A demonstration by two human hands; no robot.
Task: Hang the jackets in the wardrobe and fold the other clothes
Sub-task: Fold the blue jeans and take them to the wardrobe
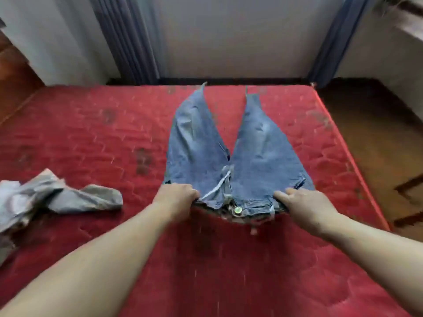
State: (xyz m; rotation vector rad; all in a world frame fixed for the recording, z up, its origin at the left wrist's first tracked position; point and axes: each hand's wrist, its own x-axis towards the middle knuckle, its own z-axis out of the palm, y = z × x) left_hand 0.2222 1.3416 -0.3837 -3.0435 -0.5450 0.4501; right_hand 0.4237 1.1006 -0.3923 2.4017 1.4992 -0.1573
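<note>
Blue denim jeans (231, 152) lie spread on the red quilted mattress (91, 133), left hand (175, 200) and right hand (306, 207) each clamped on the waistband.

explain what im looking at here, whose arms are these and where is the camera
There is no machine here. The one picture comes from a wide-angle camera worn on a person's head, looking forward and down, so the two bare arms reaching in from the bottom are the wearer's own.

The surface is a red quilted mattress. A pair of blue jeans lies on it, front side up, legs spread in a V pointing away from the person. The left hand and right hand each grip the waistband at one side, either side of the metal button.

To the left lies a crumpled grey garment, untouched. Curtains hang against the wall beyond the bed.
</note>
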